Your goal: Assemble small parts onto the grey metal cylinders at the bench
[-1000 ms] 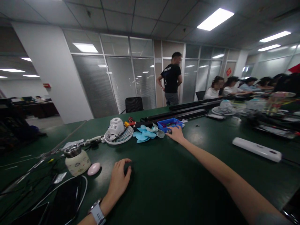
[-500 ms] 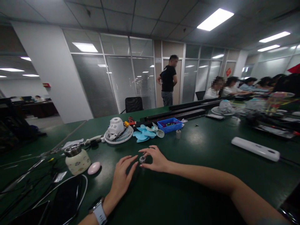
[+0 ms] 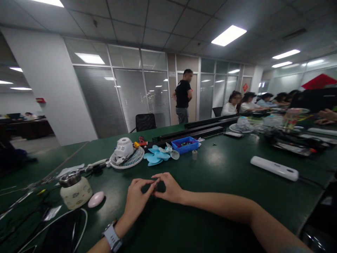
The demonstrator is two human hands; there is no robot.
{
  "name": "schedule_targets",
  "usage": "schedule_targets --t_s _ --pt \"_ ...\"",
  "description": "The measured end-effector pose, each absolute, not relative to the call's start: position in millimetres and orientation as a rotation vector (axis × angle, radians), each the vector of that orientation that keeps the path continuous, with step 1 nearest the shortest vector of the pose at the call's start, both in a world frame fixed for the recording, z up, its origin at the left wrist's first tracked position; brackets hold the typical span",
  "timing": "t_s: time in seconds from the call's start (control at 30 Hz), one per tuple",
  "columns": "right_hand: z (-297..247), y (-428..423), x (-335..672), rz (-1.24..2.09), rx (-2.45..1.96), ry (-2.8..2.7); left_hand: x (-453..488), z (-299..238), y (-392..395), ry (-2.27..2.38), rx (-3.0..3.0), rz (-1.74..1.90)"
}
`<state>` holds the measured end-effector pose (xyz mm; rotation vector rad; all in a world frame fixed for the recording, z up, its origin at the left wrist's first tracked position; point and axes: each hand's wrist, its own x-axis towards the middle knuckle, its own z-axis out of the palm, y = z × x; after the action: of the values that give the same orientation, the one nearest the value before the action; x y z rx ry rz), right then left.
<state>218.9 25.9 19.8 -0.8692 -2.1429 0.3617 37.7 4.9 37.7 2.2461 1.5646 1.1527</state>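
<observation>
Metal part (image 3: 157, 181), mostly hidden by fingers, was over the green worktop (image 3: 223, 175). Beyond it I saw a white fan (image 3: 123, 147), then a blue tray (image 3: 185, 149); nearer, left hand (image 3: 136, 195) and right hand (image 3: 171, 189) pinched the part together. Beside the tray stood a grey cylinder (image 3: 194, 155).

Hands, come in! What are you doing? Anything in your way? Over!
Left hand, right hand: fingertips pinching small greyish piece, mostly hidden. Not blocking: short grey cylinder beside blue rectangular plastic tray, farther off.

The tray (image 3: 188, 149) looks plastic, the tabletop (image 3: 210, 179) glossy
</observation>
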Motion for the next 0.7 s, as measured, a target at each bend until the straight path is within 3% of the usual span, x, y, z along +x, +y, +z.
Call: schedule_targets --t_s 0.23,0.5,0.7 --pt "17.1 28.2 220.9 0.341 -0.864 -2.149 22.7 34.4 -0.7 1.621 2.202 1.321" --pt "23.0 22.9 218.6 0.259 -0.778 -2.233 -1.5 -2.8 -5.0 1.834 2.264 0.861" --pt "39.8 45.0 252.3 0.121 -0.943 -2.117 2.3 1.2 -9.7 1.830 2.267 0.836"
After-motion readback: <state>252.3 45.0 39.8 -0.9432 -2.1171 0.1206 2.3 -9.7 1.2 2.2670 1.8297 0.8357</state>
